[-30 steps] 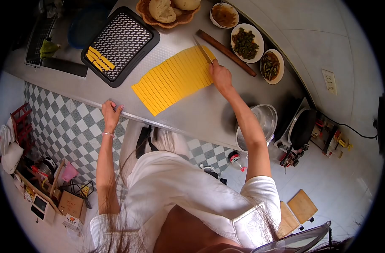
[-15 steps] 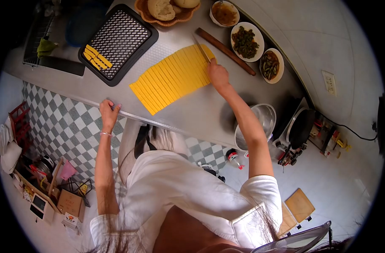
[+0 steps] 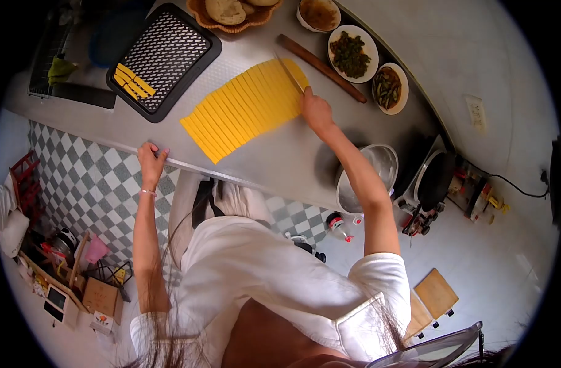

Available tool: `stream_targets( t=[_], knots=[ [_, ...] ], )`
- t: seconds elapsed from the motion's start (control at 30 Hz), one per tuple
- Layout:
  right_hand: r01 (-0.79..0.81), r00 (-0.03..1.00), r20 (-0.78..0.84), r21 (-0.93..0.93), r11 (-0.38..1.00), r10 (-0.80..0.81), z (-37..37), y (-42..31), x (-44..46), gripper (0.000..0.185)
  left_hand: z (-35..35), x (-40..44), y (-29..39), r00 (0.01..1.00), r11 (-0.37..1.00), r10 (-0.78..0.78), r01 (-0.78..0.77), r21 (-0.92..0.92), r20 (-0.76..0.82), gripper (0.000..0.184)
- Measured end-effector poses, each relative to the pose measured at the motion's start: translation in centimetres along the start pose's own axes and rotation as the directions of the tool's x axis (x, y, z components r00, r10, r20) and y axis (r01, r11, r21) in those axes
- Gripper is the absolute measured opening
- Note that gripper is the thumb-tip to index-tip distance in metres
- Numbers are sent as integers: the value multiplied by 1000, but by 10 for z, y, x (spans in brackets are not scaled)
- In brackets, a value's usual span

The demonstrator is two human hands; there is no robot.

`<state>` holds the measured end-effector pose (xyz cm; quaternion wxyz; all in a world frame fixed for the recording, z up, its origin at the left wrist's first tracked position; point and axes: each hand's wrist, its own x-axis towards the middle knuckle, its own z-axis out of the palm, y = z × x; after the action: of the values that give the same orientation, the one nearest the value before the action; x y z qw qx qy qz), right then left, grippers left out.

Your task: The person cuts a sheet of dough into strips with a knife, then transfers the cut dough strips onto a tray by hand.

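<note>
My right hand (image 3: 318,113) is closed round the handle of a knife (image 3: 289,73), whose blade lies across the right end of a yellow dough sheet (image 3: 240,110). Parallel cuts divide much of the sheet into strips, which still lie side by side on the metal counter (image 3: 274,162). Fingers bent over the counter's front edge, my left hand (image 3: 151,161) rests there with the thumb apart and holds nothing. A dark perforated tray (image 3: 170,49) stands beyond it, with several short yellow strips (image 3: 133,81) on its near left corner.
Behind the dough lies a wooden rolling pin (image 3: 322,68). A basket of buns (image 3: 256,23) and several dishes of food, including a plate of greens (image 3: 352,54), line the back. At right are a clear bowl (image 3: 379,165) and a black pan (image 3: 435,178). A sink (image 3: 84,95) is at left.
The knife has shifted slightly toward me at the right end of the dough. My left hand stays at the counter edge. The whole view has drifted a little.
</note>
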<state>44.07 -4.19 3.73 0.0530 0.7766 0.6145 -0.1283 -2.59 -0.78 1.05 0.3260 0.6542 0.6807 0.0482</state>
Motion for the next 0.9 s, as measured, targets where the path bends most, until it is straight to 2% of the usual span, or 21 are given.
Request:
stream_targets(
  t=[0.1, 0.27, 0.37, 0.47, 0.57, 0.67, 0.77, 0.87, 0.9],
  knots=[
    [0, 1000, -8, -18, 1000, -1, 2, -1, 2, 14, 2, 2, -5, 997, 997, 72, -71, 40, -24, 35],
    [10, 1000, -3, -57, 998, -10, -2, 4, 2, 14, 0, 2, -2, 999, 999, 53, -52, 14, -15, 35],
    [99, 994, 57, -35, 995, -97, -6, 12, -6, 14, 0, 2, -3, 996, 996, 87, -86, 29, -25, 35],
    [27, 999, 41, -53, 998, -25, -5, 8, -10, 14, 1, 1, -5, 996, 996, 83, -82, 37, -26, 35],
    [-20, 1000, 4, 27, 999, 20, 1, 7, -11, 13, 0, 2, -4, 998, 998, 53, -53, 19, -17, 34],
    [1, 1000, -26, -12, 1000, -1, 7, 9, -14, 12, 1, 1, -2, 998, 998, 58, -58, 9, -10, 34],
    [48, 998, -42, 45, 998, -46, 3, 15, -21, 12, -1, 3, -3, 997, 998, 68, -68, 17, -19, 34],
    [-3, 999, -38, -42, 999, 2, 14, 16, -25, 13, 2, 2, -4, 998, 998, 64, -64, 10, -22, 35],
    [-14, 997, -71, -14, 1000, 13, 17, 15, -26, 13, 2, 2, -4, 998, 998, 61, -61, 6, -24, 35]
  ],
)
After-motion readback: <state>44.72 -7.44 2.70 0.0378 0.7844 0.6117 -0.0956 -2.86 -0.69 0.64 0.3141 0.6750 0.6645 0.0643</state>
